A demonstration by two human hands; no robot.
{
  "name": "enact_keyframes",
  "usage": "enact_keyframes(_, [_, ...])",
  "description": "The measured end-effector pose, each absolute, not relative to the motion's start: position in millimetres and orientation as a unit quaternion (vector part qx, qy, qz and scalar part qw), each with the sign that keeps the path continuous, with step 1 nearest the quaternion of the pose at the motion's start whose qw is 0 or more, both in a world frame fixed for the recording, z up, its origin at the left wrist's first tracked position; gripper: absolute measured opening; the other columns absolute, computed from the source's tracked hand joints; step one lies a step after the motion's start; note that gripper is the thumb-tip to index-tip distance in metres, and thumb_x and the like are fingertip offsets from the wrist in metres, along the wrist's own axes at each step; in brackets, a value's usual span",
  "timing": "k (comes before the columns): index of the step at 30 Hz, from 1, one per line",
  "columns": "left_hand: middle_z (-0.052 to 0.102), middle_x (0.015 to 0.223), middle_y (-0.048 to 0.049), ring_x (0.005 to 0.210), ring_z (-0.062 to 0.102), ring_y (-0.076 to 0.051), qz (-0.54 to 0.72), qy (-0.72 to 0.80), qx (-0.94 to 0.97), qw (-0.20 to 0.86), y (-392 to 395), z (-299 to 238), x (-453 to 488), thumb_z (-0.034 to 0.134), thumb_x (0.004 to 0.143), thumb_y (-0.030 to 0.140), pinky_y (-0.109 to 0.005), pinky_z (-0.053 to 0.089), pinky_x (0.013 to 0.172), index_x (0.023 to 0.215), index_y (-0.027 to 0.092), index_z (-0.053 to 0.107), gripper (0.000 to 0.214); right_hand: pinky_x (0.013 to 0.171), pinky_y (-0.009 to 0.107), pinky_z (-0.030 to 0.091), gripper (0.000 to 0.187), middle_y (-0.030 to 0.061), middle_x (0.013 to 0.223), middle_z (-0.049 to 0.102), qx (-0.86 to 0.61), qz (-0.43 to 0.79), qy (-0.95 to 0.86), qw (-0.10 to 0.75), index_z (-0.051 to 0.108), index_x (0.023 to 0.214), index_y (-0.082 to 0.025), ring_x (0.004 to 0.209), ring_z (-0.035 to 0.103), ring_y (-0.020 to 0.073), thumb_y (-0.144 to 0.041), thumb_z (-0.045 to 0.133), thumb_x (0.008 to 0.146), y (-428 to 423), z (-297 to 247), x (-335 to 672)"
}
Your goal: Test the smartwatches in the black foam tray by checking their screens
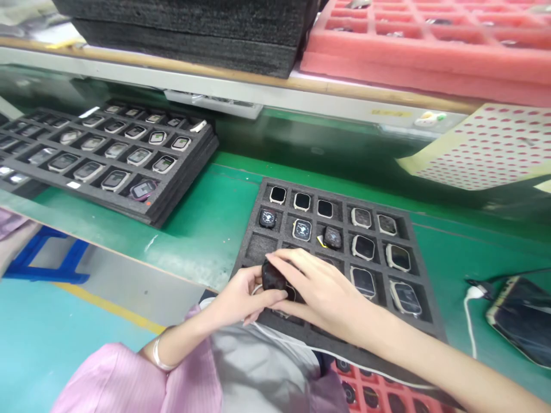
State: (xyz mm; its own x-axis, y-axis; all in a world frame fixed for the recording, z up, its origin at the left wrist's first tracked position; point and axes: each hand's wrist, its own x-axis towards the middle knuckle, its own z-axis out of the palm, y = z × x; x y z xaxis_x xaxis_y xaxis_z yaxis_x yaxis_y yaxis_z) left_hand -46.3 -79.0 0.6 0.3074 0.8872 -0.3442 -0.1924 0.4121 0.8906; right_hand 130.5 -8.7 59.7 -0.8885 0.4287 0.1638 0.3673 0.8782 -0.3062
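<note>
Both my hands meet over the left part of a black foam tray (415, 269) full of square smartwatch cases. Between them is a dark smartwatch (274, 275). My left hand (245, 295) grips its lower left side, thumb across the bottom. My right hand (316, 281) closes on its top and right edge. A white cable (297, 343) comes out by my left hand and runs right under my right forearm. In the tray, two watches show lit faces, one black (267, 218) and one light-framed (302, 230). A dark watch with a yellow tab (332, 237) lies beside them.
Stacked black foam trays of watches (172, 183) stand at the left. A phone (523, 318) lies at the right. Pink foam trays (413, 63) and black foam (189, 34) occupy the shelf above. Another pink tray (374, 387) is below the bench edge, near a blue stool (47, 258).
</note>
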Motion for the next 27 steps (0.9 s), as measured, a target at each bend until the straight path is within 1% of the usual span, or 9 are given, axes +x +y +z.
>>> enact_keyframes(2, [0.044,0.042,0.0108,0.028,0.035,-0.004,0.377,0.454,0.392,0.705,-80,0,-46,0.069,0.079,0.038,-0.015,0.023,0.029,0.092,0.014,0.055,0.030,0.084,0.042,0.055,0.044,0.0171,0.108,0.062,-0.180,0.150,-0.966,0.110,0.056,0.120,-0.006,0.100,0.059,0.0290,-0.027,0.068,0.084,-5,56,122])
enact_keyframes(4, [0.051,0.049,0.0082,0.029,0.033,-0.003,0.381,0.455,0.388,0.705,-81,0,-45,0.068,0.080,0.038,-0.016,0.022,0.029,0.095,0.014,0.056,0.031,0.082,0.040,0.055,0.039,0.0161,0.105,0.061,-0.171,0.176,-0.963,0.113,0.057,0.117,-0.006,0.098,0.059,0.0280,-0.024,0.068,0.085,-3,52,119])
enact_keyframes(6, [0.060,0.061,0.0039,0.033,0.038,-0.003,0.402,0.456,0.381,0.697,-82,0,-44,0.067,0.081,0.035,-0.016,0.028,0.032,0.094,0.013,0.057,0.027,0.081,0.040,0.055,0.035,0.0155,0.106,0.060,-0.172,0.195,-0.959,0.117,0.057,0.116,-0.007,0.098,0.057,0.0278,-0.023,0.066,0.086,-1,49,120])
enact_keyframes(9, [0.064,0.067,0.0000,0.053,0.056,-0.009,0.448,0.435,0.373,0.686,-82,-3,-41,0.065,0.083,0.032,-0.020,0.047,0.053,0.088,0.013,0.059,0.021,0.081,0.041,0.053,0.035,0.0148,0.107,0.058,-0.166,0.224,-0.953,0.116,0.057,0.117,-0.009,0.098,0.056,0.0271,-0.025,0.064,0.087,1,47,122])
enact_keyframes(11, [0.064,0.068,-0.0012,0.064,0.061,-0.013,0.466,0.410,0.362,0.696,-83,-5,-41,0.065,0.083,0.032,-0.025,0.051,0.066,0.088,0.012,0.061,0.021,0.082,0.039,0.053,0.035,0.0140,0.110,0.057,-0.152,0.263,-0.945,0.119,0.056,0.118,-0.012,0.098,0.056,0.0253,-0.027,0.063,0.088,2,44,122])
enact_keyframes(12, [0.064,0.067,-0.0013,0.064,0.062,-0.014,0.465,0.401,0.357,0.703,-83,-6,-42,0.065,0.083,0.032,-0.026,0.051,0.068,0.087,0.012,0.061,0.021,0.082,0.037,0.053,0.034,0.0135,0.111,0.056,-0.146,0.284,-0.939,0.125,0.056,0.119,-0.013,0.098,0.056,0.0241,-0.026,0.062,0.088,2,42,122])
enact_keyframes(19, [0.066,0.066,-0.0025,0.058,0.059,-0.011,0.462,0.407,0.359,0.701,-83,-2,-45,0.066,0.083,0.029,-0.021,0.047,0.059,0.088,0.011,0.062,0.019,0.081,0.033,0.052,0.040,0.0128,0.111,0.057,-0.142,0.352,-0.907,0.180,0.051,0.128,-0.015,0.096,0.059,0.0208,-0.022,0.060,0.090,0,31,122])
enact_keyframes(24, [0.063,0.071,-0.0024,0.064,0.058,-0.013,0.478,0.398,0.357,0.696,-84,-10,-43,0.066,0.083,0.030,-0.025,0.048,0.064,0.088,0.012,0.062,0.020,0.081,0.033,0.053,0.051,0.0102,0.108,0.059,-0.166,0.368,-0.892,0.202,0.045,0.131,-0.018,0.096,0.060,0.0213,-0.023,0.067,0.085,-2,27,123])
enact_keyframes(27, [0.061,0.073,-0.0024,0.066,0.058,-0.014,0.483,0.400,0.368,0.687,-86,-11,-44,0.066,0.083,0.031,-0.026,0.048,0.065,0.091,0.012,0.062,0.021,0.085,0.036,0.052,0.059,0.0109,0.113,0.060,-0.189,0.348,-0.895,0.206,0.040,0.134,-0.019,0.099,0.060,0.0229,-0.027,0.068,0.084,-3,25,123])
